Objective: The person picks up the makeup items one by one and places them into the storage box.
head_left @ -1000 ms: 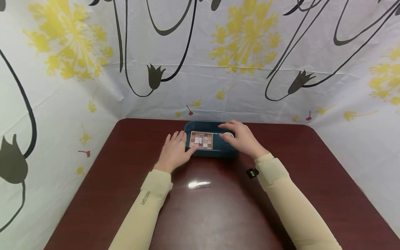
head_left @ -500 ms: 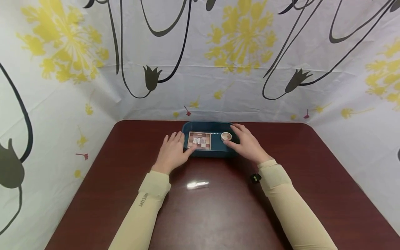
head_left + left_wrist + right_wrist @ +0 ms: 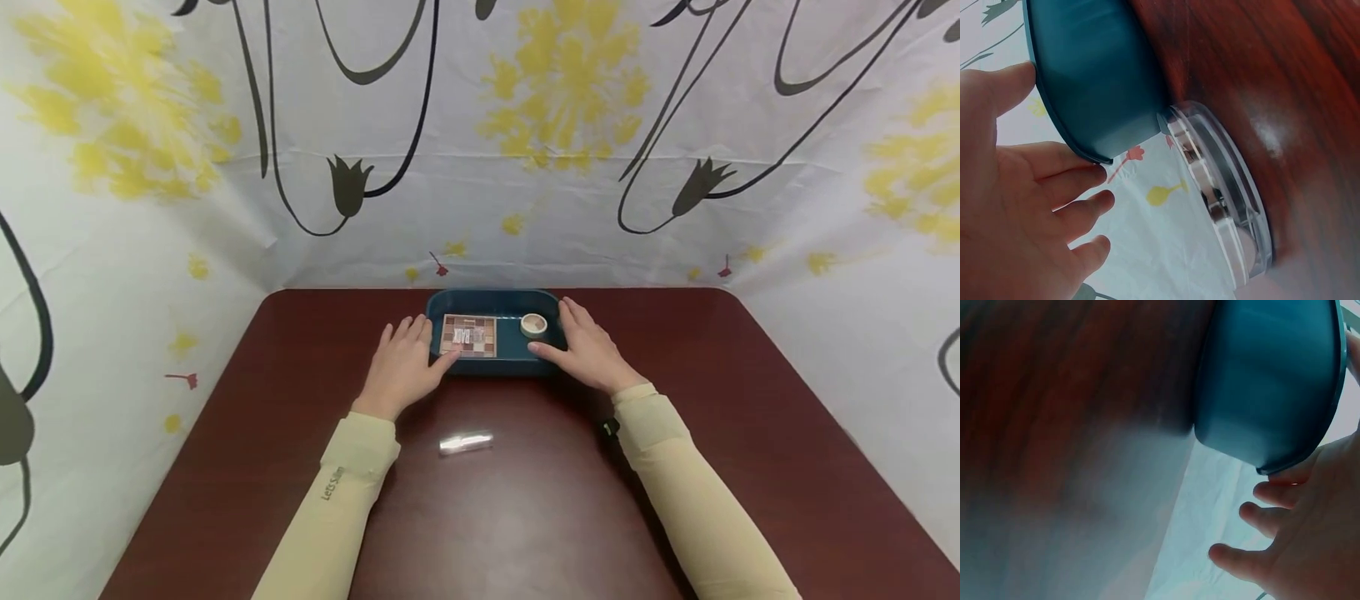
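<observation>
A teal tray (image 3: 510,367) stands near the far edge of the table. Inside it, an eyeshadow palette (image 3: 468,336) with lettering lies at the left and a small round makeup compact (image 3: 533,325) at the right. My left hand (image 3: 399,367) holds the tray's left end, thumb at the front rim, fingers along the side. At the other end my right hand (image 3: 592,346) holds it likewise, its thumb tip in front of the compact. Both wrist views show the tray's dark rim against the hands, with the lower fingers (image 3: 1260,519) spread loosely beside it.
The dark red table (image 3: 480,517) reaches back to a flower-patterned cloth wall (image 3: 465,125). A bright glinting strip (image 3: 465,442) shows on the table between the forearms. In the left wrist view, a curved, clear layered thing (image 3: 1229,200) appears beyond the tray.
My right hand was over the round compact a second ago. It has moved right, off the compact, to the tray's right end. The left hand stays at the left end.
</observation>
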The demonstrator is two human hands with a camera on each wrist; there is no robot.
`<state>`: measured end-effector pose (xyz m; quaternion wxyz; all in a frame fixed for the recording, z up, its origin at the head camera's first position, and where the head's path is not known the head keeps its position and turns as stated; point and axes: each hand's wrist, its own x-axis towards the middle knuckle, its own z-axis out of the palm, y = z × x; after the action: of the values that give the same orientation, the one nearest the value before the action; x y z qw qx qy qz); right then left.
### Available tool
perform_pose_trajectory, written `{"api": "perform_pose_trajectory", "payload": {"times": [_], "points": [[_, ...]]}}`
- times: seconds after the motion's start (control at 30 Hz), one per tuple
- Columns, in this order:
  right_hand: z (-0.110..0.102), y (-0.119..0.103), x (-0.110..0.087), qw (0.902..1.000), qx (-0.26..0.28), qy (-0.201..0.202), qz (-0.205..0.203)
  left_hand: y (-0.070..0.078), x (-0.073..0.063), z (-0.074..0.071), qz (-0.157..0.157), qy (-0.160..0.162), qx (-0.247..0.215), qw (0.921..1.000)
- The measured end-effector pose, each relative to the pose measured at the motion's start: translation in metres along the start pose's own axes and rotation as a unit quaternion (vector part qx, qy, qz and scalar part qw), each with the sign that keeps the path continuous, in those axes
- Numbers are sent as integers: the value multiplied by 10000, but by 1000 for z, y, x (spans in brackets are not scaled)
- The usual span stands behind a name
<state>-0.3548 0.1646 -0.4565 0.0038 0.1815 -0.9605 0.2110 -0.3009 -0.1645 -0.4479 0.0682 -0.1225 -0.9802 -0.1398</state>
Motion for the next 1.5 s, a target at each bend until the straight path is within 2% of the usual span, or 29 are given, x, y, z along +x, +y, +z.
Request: {"api": "perform_pose_trajectory", "payload": {"times": [0.17, 0.33, 0.53, 0.7, 0.97, 1.17, 1.5], "points": [[-1, -5, 12, 10000, -53, -10, -17, -9, 0, -9, -36, 100, 32, 9999], [-1, -8, 18, 9999, -140, -22, -75, -12, 1, -12, -29, 214, -81, 9997], [9, -8, 9, 9998, -156, -153, -6, -12, -8, -7, -27, 75, -88, 9999], [14, -8, 6, 9998, -130, -139, 13, -10, -12, -6, -11, 130, -98, 9999], [9, -5, 4, 9996, 53, -283, 69, -6, -11, -6, -3, 71, -165, 9998], [6, -4, 3, 9997, 49, -245, 81, -3, -11, -5, 63, 138, -257, 9996], [0, 1, -3, 9996, 103, -237, 132, 5, -7, -6, 131, 41, -344, 9993]]}}
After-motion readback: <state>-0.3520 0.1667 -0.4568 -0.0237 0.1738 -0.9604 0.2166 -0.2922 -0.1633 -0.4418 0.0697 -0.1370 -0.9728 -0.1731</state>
